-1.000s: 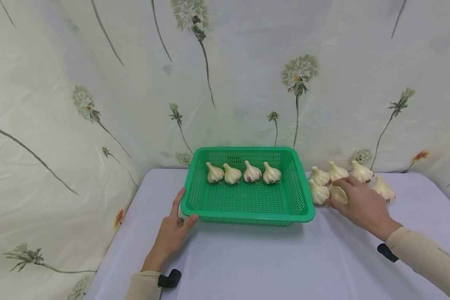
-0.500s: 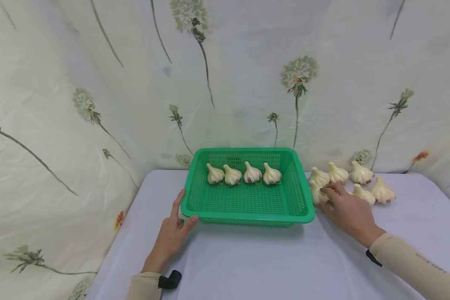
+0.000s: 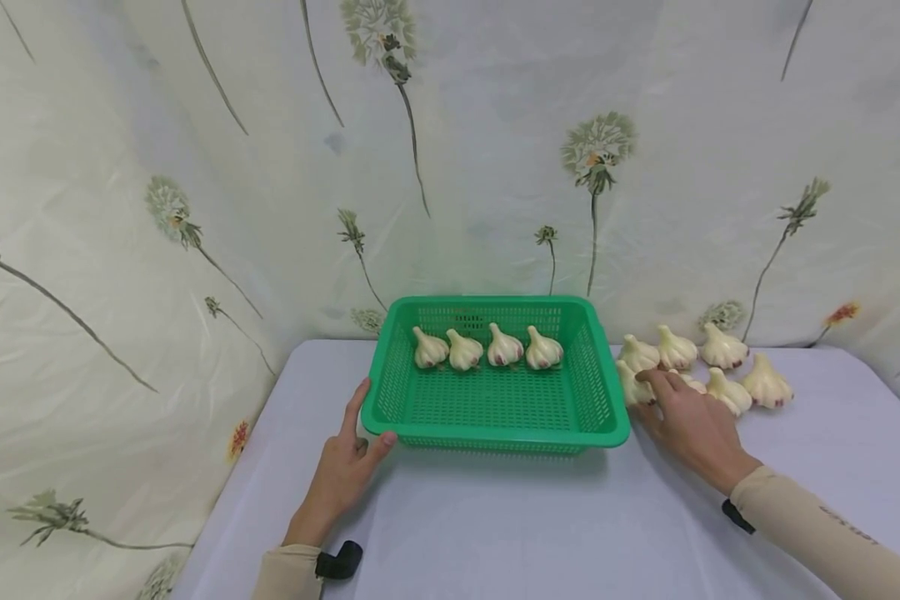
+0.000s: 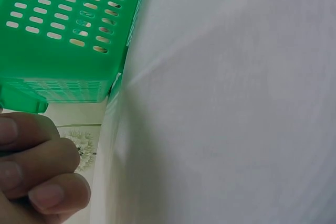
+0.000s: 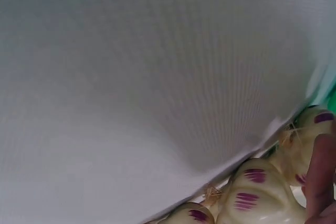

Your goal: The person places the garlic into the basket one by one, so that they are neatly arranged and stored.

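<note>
My left hand [image 3: 341, 475] is at the front left corner of a green plastic basket [image 3: 495, 435], its straight index finger along the left rim and its thumb at the front rim. The left wrist view shows its other fingers [image 4: 58, 192] curled beside the basket. Four-sided and perforated, the basket bears a row of garlic bulbs [image 3: 505, 346] at its back. To its right, my right hand [image 3: 693, 429] pinches a garlic bulb [image 3: 632, 385] close to the basket's wall. A finger [image 5: 320, 174] lies against that bulb [image 5: 298, 153] in the right wrist view.
Several more garlic bulbs [image 3: 767, 383] lie on the right of the white-covered table [image 3: 495, 533], crowded behind and beside the right hand. A floral curtain [image 3: 480, 167] hangs along the table's back and left edges.
My right hand has moved left from one garlic bulb to the bulb nearest the basket, uncovering bulbs to its right. The left hand and basket have stayed in place.
</note>
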The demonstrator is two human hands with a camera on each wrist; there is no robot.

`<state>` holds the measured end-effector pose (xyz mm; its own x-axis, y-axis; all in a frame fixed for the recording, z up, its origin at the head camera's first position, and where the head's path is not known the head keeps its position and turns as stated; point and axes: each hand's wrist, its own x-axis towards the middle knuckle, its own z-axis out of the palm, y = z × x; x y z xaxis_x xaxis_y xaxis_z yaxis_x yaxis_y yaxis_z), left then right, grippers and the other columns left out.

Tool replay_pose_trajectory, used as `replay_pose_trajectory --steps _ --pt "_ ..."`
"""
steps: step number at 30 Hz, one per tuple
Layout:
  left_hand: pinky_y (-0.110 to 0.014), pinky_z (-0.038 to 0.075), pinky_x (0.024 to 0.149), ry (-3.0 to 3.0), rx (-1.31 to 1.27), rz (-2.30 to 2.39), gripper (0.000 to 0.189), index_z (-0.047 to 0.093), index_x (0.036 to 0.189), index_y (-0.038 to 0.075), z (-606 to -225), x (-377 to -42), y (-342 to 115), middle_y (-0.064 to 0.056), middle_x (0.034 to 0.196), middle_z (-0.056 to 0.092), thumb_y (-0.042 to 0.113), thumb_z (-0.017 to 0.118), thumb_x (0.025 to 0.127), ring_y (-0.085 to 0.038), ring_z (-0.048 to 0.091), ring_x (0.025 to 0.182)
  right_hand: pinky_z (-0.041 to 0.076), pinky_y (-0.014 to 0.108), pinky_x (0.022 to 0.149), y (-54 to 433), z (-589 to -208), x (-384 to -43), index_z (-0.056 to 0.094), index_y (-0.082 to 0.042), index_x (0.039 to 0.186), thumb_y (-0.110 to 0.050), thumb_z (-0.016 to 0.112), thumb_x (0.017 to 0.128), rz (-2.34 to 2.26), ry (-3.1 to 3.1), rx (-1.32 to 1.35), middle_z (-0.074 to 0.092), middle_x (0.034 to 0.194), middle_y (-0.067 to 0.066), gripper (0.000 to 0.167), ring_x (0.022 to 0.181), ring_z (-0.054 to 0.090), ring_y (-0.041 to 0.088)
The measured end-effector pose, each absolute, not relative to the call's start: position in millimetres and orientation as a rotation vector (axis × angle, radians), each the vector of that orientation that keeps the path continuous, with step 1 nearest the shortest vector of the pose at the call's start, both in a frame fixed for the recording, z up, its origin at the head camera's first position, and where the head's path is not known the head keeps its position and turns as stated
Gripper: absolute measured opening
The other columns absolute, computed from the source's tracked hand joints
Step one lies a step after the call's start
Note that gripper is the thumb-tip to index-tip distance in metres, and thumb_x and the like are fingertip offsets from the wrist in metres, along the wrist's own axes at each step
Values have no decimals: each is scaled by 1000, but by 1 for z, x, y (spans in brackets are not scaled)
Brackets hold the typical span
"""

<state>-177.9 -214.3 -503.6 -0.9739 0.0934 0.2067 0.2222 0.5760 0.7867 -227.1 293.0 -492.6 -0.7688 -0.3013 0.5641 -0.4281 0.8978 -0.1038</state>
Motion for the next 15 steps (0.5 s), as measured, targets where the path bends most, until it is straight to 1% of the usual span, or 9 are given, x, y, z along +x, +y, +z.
replay_pose_trajectory --steps 4,7,11,13,15 --pt "-23 24 45 -2656 -277 -1352 87 15 168 47 -503 -178 -215 16 50 30 41 71 102 1 23 46 35 35 44 294 -491 -229 65 -6 119 -17 95 74 311 -2507 519 73 97 16 56 62 64 26" --pt "-23 24 45 -2651 -281 -1355 87 15 168 47 -503 -178 -215 17 50 30 41 71 102 1 23 46 36 36 44 295 -489 -228 67 -3 120 -16 95 72 311 -2514 518 70 101 19 57 60 60 23" --pt "-22 23 45 -2649 -284 -1356 87 15 168 47 -505 -179 -216 16 49 30 41 71 102 1 23 46 35 32 44 294 -488 -227 70 -2 121 -16 95 73 321 -2541 516 66 108 20 56 56 53 16" --pt "-22 23 45 -2650 -287 -1355 87 15 169 45 -506 -179 -216 16 49 30 41 71 102 1 23 46 34 31 43 294 -489 -226 70 -3 123 -16 95 74 336 -2563 508 65 111 21 56 57 53 16" --pt "-22 24 45 -2650 -291 -1355 87 16 169 43 -507 -180 -216 16 49 31 41 70 102 2 23 46 35 31 44 294 -490 -225 69 -3 126 -16 94 76 350 -2580 505 67 115 23 57 60 57 18"
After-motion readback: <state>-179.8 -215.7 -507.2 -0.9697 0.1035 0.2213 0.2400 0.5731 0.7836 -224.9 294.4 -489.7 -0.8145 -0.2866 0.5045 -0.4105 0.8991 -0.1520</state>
